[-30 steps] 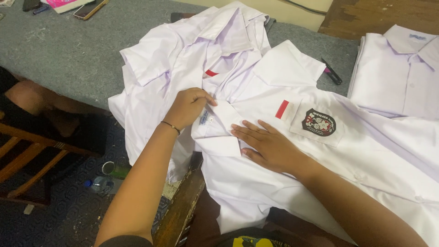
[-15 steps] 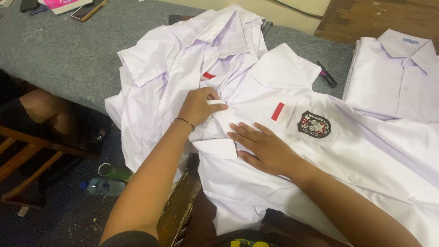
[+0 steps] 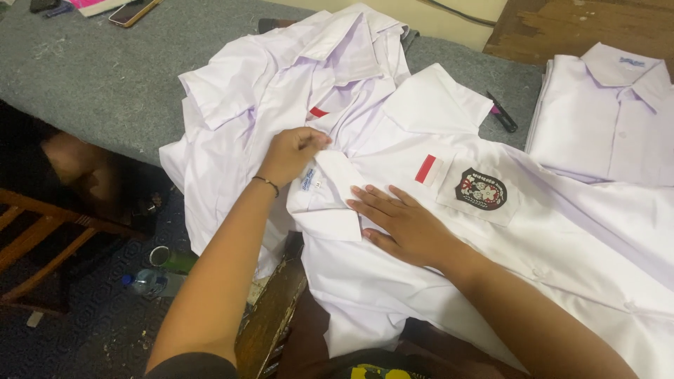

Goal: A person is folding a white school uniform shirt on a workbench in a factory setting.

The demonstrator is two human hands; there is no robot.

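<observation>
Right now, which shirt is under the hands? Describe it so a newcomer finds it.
On the grey work table, white shirts lie in a heap. The one meant is the front white shirt, with the right hand flat on it. Unlike its neighbours, its chest pocket bears a dark crest badge beside a red-and-white patch.

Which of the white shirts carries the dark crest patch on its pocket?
The shirt under the right hand, the crested shirt; the crumpled shirt and folded shirt show none.

It looked like a small home tailoring or ironing room. White uniform shirts [image 3: 337,91] lay heaped on a worktable padded with grey felt [image 3: 98,84], with a folded stack of shirts [image 3: 604,112] beside them. A wooden chair [image 3: 42,238] and a plastic bottle [image 3: 151,282] sat on the carpeted floor.
</observation>
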